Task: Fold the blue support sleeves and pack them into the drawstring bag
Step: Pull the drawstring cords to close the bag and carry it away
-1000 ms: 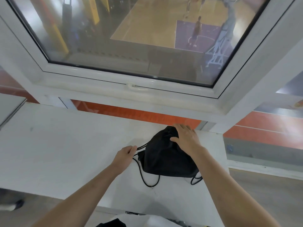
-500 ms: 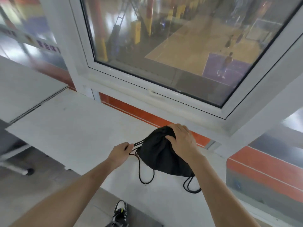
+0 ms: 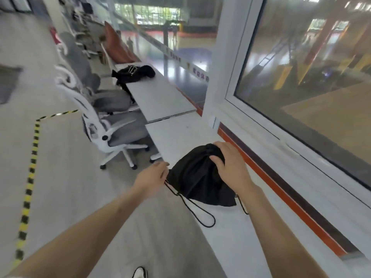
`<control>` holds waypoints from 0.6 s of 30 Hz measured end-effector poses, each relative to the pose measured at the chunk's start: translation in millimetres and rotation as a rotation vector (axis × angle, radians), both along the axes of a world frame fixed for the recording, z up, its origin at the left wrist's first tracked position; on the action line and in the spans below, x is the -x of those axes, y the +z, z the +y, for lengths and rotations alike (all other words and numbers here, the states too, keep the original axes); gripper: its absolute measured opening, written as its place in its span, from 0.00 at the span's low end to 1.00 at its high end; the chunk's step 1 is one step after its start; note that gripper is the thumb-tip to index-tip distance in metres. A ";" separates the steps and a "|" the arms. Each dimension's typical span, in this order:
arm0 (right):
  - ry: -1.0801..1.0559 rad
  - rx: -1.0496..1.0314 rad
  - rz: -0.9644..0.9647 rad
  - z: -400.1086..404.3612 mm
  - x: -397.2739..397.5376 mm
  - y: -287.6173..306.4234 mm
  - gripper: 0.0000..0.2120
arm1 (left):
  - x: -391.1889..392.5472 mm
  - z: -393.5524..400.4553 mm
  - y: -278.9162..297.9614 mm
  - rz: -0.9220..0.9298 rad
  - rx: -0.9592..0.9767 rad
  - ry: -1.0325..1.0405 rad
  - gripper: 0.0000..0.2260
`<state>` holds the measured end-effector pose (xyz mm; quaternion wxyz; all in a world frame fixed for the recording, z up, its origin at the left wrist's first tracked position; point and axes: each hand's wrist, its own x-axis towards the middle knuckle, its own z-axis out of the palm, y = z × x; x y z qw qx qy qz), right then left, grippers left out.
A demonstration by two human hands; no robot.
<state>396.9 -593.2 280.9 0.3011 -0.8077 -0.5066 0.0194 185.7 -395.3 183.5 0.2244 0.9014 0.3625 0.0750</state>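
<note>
A black drawstring bag (image 3: 197, 178) lies bulging on the white table (image 3: 176, 135) beside the window, its mouth cinched toward the far end. My right hand (image 3: 230, 167) rests on top of the bag with its fingers curled over the fabric near the mouth. My left hand (image 3: 153, 177) is at the bag's left edge, its fingers at the black cords; the grip itself is blurred. The cords (image 3: 198, 212) trail in loops toward me. No blue sleeves are visible.
Two white-and-grey office chairs (image 3: 106, 125) stand left of the table. A second, higher white desk (image 3: 160, 97) lies beyond, with a black bundle (image 3: 133, 74) on it. A window frame (image 3: 251, 117) and an orange strip run along the right. Yellow-black floor tape (image 3: 30, 177) is at left.
The view has swung left, bringing the chairs and far desk into sight. Both hands stay at the bag; my left hand sits closer to the bag's edge than before.
</note>
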 end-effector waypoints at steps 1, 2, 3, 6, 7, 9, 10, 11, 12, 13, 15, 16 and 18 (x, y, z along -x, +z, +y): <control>0.048 0.002 0.011 20.7 16.6 3.2 0.19 | 24.0 9.9 3.8 -0.005 -0.052 0.026 0.17; 0.092 0.005 0.020 42.1 34.5 5.7 0.18 | 48.0 20.0 7.8 -0.005 -0.088 0.055 0.18; 0.132 0.006 0.026 63.1 53.2 7.5 0.18 | 70.6 30.1 10.9 -0.003 -0.117 0.083 0.18; 0.254 0.009 0.044 127.7 115.0 3.7 0.17 | 143.0 65.9 11.0 0.060 -0.175 0.184 0.18; 0.294 0.012 0.049 149.4 137.6 1.1 0.16 | 168.4 79.2 8.8 0.074 -0.191 0.221 0.18; 0.371 0.017 0.064 192.4 186.2 -3.4 0.17 | 223.1 106.8 5.3 0.109 -0.221 0.304 0.19; 0.405 0.015 0.071 213.1 211.1 -5.8 0.17 | 252.0 120.5 4.5 0.128 -0.237 0.342 0.19; 0.437 0.012 0.076 234.1 236.9 -9.0 0.18 | 282.3 135.0 3.7 0.148 -0.247 0.374 0.19; 0.464 0.016 0.081 254.9 263.5 -11.9 0.18 | 312.9 149.2 3.5 0.166 -0.255 0.404 0.19; 0.489 0.023 0.083 276.1 290.3 -14.9 0.18 | 343.7 163.7 3.7 0.179 -0.257 0.432 0.19; 0.547 0.046 0.084 319.4 345.3 -21.4 0.17 | 407.0 192.1 4.1 0.200 -0.262 0.479 0.19; 0.578 0.060 0.088 340.6 373.5 -23.6 0.16 | 438.2 204.7 4.6 0.217 -0.272 0.502 0.18; 0.639 0.086 0.096 384.7 428.9 -28.2 0.15 | 500.0 231.6 4.4 0.268 -0.301 0.547 0.17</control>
